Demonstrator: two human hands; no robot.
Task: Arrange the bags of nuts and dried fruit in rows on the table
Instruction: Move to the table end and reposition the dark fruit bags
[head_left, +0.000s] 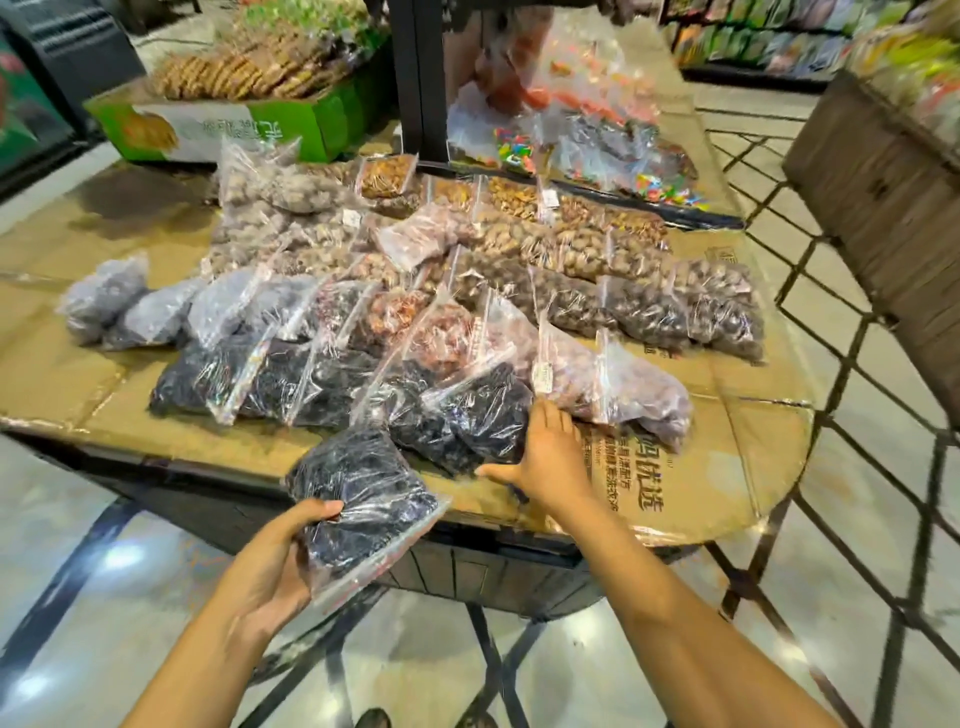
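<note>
Clear bags of nuts and dried fruit lie in rows on a cardboard-covered table (727, 447). My left hand (270, 566) grips a bag of dark dried fruit (358, 493) and holds it over the table's front edge. My right hand (545, 452) is spread flat, its fingers pressed against the side of another dark bag (478, 410) at the right end of the front row. Just right of that hand lie bags of pinkish-brown nuts (644, 400). Rows of brown nut bags (597, 244) fill the back.
A green box of biscuits (249, 124) stands at the back left. A black post (421, 78) rises behind the bags, with bags of colourful sweets (613, 150) to its right. A wooden crate (883, 171) is on the right. Bare cardboard shows at left and front right.
</note>
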